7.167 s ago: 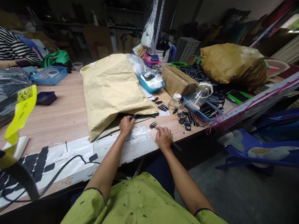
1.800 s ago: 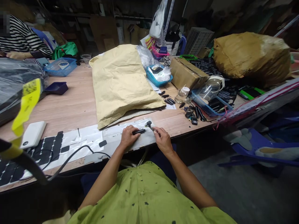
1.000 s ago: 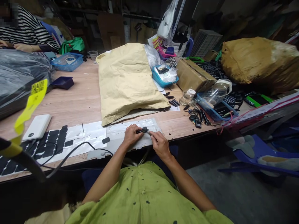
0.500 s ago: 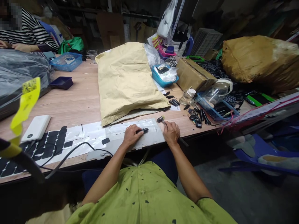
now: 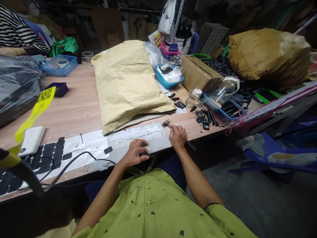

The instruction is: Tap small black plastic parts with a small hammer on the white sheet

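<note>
My left hand (image 5: 135,153) is closed on a small black part (image 5: 143,154) at the near table edge, just off a clear plastic sheet (image 5: 138,134). My right hand (image 5: 178,136) rests on the table with its fingers wrapped round the handle of a small hammer (image 5: 166,123); the hammer's head points away from me and its dark handle end sticks out past the edge. A large tan paper sack (image 5: 128,82) lies just beyond the sheet.
Black parts and keys (image 5: 201,118) lie right of the hammer beside a blue basket (image 5: 223,110) and a cardboard box (image 5: 199,74). A white power bank (image 5: 31,140), black panel pieces (image 5: 47,157) and a cable (image 5: 74,162) are at the left. A person in stripes (image 5: 15,31) sits far left.
My left hand has pulled back from the plastic sheet to the table edge with the black part. My right hand, which earlier brought the hammer to the part, now rests aside.
</note>
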A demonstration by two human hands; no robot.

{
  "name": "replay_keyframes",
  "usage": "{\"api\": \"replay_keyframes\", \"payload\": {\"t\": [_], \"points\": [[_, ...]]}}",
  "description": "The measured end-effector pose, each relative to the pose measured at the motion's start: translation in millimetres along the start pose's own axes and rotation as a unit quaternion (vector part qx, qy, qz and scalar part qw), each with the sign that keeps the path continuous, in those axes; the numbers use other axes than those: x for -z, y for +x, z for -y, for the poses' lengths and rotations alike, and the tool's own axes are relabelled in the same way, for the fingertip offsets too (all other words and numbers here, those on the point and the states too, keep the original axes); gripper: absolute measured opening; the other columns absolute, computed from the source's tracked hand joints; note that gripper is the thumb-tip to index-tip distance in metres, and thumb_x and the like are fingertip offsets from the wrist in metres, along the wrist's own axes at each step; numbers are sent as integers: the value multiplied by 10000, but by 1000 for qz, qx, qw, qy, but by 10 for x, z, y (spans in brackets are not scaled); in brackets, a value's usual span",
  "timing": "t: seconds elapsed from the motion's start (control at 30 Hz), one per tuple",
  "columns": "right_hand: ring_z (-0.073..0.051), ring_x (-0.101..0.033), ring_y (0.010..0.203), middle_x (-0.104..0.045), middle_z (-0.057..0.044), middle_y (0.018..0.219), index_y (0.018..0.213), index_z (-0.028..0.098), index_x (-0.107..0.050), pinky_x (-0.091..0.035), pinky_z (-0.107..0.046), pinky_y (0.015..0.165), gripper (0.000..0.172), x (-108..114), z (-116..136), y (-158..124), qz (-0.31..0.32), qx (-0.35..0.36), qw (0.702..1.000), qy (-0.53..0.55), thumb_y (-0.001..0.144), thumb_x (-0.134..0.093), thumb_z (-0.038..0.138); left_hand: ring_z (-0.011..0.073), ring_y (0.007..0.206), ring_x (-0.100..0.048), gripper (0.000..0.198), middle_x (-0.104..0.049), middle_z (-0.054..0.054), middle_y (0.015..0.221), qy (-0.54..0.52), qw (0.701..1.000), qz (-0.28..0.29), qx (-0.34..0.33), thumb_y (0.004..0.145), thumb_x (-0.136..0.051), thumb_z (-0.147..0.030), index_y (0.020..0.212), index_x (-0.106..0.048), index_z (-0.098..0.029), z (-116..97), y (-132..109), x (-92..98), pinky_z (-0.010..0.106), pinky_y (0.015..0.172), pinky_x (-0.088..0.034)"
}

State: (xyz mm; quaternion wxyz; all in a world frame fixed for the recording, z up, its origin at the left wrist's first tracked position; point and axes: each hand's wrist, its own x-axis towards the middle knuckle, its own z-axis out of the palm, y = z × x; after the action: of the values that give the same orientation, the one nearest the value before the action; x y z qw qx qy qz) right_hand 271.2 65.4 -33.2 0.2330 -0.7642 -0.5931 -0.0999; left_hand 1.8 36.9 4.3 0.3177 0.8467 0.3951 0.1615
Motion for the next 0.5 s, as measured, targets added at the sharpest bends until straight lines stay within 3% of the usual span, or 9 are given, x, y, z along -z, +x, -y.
{"api": "replay_keyframes", "payload": {"t": [0.13, 0.27, 0.33, 0.4, 0.5], "points": [[-232, -467, 915, -607, -82, 989, 1136, 251, -733, -313, -321, 762, 300, -10, -8, -2, -3, -3, 1000, 2, 912, -555, 161, 392, 1394, -387, 150, -526, 60, 1512, 60, 998, 9, -25, 733, -792, -257, 883, -800, -268, -49, -290, -105, 575, 1139, -343], [-229, -460, 909, -605, -82, 986, 1120, 251, -735, -295, -322, 746, 287, -19, -5, -4, -6, -9, 1000, 8, 909, -563, 158, 404, 1391, -403, 133, -525, 75, 1518, 76, 996, -28, -28, 707, -802, -238, 838, -783, -251, -79, -320, -149, 590, 1123, -374], [-227, -460, 906, -604, -80, 978, 1115, 250, -735, -293, -321, 744, 285, -20, 1, -5, -8, -9, 1000, 9, 909, -564, 154, 366, 1322, -483, 50, -593, 79, 1433, 59, 996, -62, -28, 754, -770, -280, 787, -765, -244, -64, -201, -100, 557, 1092, -417], [-225, -462, 904, -605, -78, 969, 1110, 248, -736, -295, -319, 747, 285, -19, 7, -6, -12, -9, 1000, 11, 906, -563, 149, 310, 1198, -572, 120, -672, 87, 1282, 43, 993, -110, -1, 841, -686, -316, 774, -749, -237, -17, 9, 0, 503, 1037, -466], [-222, -468, 898, -613, -74, 960, 1100, 242, -741, -301, -317, 754, 283, -19, 11, -7, -16, -7, 1000, 13, 900, -565, 147, 265, 1033, -627, 242, -715, 99, 1064, 52, 977, -177, 104, 945, -537, -318, 875, -746, -219, 95, 423, 205, 442, 967, -497]]}}
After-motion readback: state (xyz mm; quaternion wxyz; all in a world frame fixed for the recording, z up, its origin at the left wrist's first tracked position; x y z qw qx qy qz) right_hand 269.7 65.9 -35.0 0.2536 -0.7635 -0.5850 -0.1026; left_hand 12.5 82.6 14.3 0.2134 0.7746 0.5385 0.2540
